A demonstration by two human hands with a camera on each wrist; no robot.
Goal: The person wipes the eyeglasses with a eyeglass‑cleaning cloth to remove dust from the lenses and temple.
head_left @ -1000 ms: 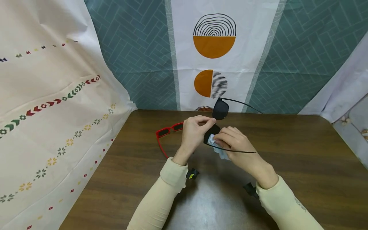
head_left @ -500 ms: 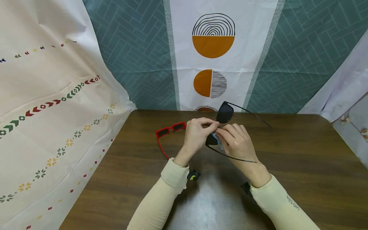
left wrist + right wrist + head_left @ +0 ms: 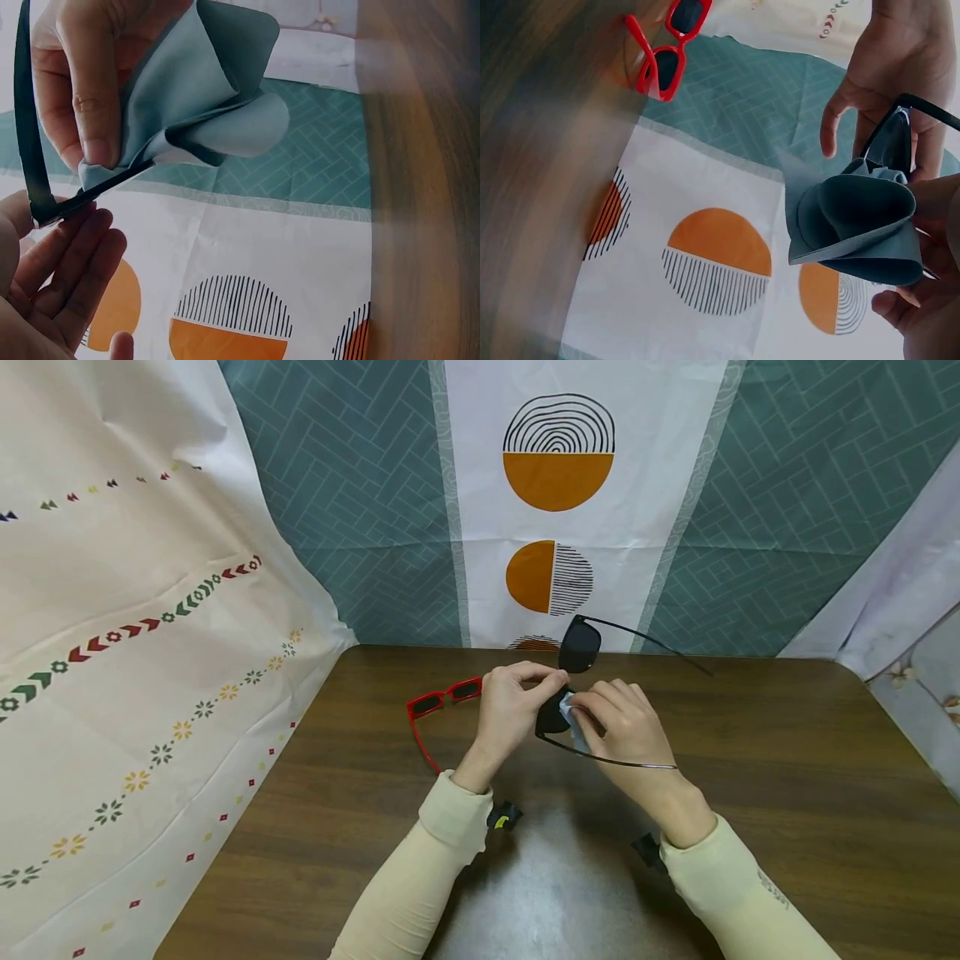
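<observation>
Black sunglasses (image 3: 580, 647) are held up above the table, their temples pointing right. With thumb and fingers my left hand (image 3: 508, 714) pinches the frame near the middle, between the two lenses. My right hand (image 3: 633, 747) grips a light blue cleaning cloth (image 3: 578, 732) against the nearer lens. In the left wrist view the folded cloth (image 3: 180, 82) bunches out from the right fingers, which press it on the lens. The right wrist view has the cloth (image 3: 855, 225) covering much of the lens, with the left hand (image 3: 900, 67) behind it.
Red sunglasses (image 3: 427, 704) with dark lenses lie on the wooden table (image 3: 360, 827), left of my left hand and partly hidden by it. A patterned teal and white cloth (image 3: 360, 510) hangs behind the table. Cream fabric (image 3: 150, 652) drapes along the left side.
The right hand has shifted slightly with the cloth against the lens, bringing its edge back into sight. The black sunglasses have tilted and turned back a little. The left hand keeps its pinch.
</observation>
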